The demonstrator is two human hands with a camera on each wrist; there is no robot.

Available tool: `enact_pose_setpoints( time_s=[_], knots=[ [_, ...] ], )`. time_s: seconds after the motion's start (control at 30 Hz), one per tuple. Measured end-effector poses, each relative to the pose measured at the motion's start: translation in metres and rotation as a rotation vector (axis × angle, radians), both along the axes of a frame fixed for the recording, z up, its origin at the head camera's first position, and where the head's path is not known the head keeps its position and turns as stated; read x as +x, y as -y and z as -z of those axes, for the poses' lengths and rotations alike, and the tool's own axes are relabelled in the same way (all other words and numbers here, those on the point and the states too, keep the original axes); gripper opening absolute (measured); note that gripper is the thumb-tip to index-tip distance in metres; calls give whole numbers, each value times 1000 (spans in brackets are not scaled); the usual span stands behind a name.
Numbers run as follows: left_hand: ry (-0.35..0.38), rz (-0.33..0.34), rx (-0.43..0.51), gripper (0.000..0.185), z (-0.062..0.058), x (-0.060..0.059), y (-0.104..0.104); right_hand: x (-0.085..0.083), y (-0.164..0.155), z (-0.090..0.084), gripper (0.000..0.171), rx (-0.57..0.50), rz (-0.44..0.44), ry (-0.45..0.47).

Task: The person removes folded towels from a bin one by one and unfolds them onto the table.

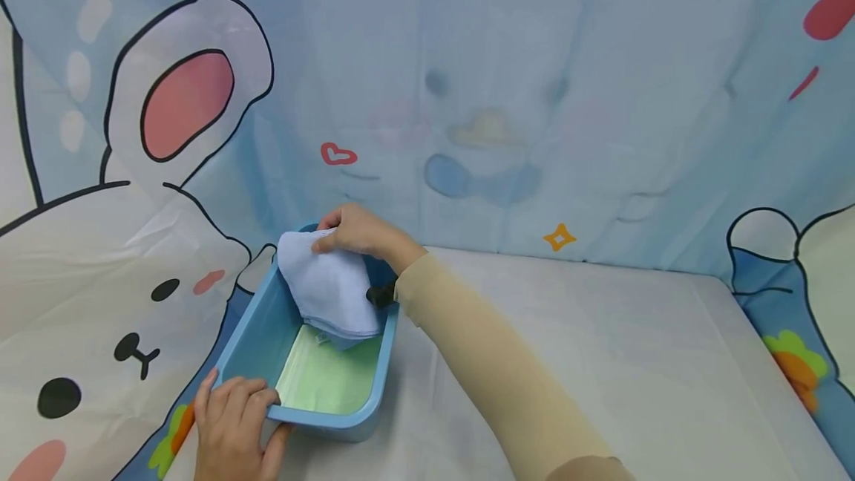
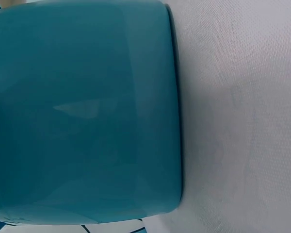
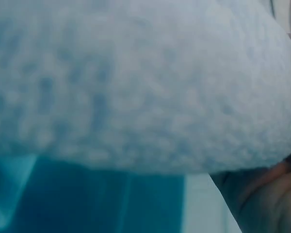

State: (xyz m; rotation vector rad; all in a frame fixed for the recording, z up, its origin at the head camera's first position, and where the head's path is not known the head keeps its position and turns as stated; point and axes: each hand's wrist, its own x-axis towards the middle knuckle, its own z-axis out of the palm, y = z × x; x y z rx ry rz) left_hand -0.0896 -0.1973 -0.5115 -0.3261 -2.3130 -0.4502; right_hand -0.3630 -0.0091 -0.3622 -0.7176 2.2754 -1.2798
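Light-blue backdrop sheet with cartoon prints hanging behind everything, one red heart and one orange star on it, plus a washed-out face that's tough to make out. White-covered tabletop in front, with one blue rectangular plastic bin sitting towards its left side.

One pale-blue soft cloth is inside the bin's far half, upper edge up around the rim. The right hand has it pinched at the top, thumb in front, the other fingers partly hidden behind. Beige sleeve on that arm, and a small black object by the wrist, mostly blocked.

The left hand grips the bin's near-left corner, fingers hooked over the rim, cut off at the frame's bottom. Pale-green flat layer covers the visible bin floor; can't tell if it's one piece or several. Left wrist cam is basically all bin wall, right one blurry cloth.
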Motion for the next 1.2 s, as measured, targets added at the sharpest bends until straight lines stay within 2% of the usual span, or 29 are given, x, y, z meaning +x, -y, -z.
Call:
enact_pose_setpoints(
  time_s=[0.33,0.6,0.73,0.93,1.2],
  knots=[
    [9,8,-13,69,-1,0,-2,8,-20,-45,14,-48,37,-49],
    [-24,36,-12,64,0,-2,-1,25,-38,-78,13,-100,65,-101],
    [-32,45,-3,62,1,-2,-2,36,-54,-91,13,-140,82,-86],
    [-36,51,2,63,2,-3,-2,52,-88,-99,15,-186,143,-94],
    [-30,43,10,67,3,-2,3,70,-138,-90,8,-278,206,-87]
  ],
)
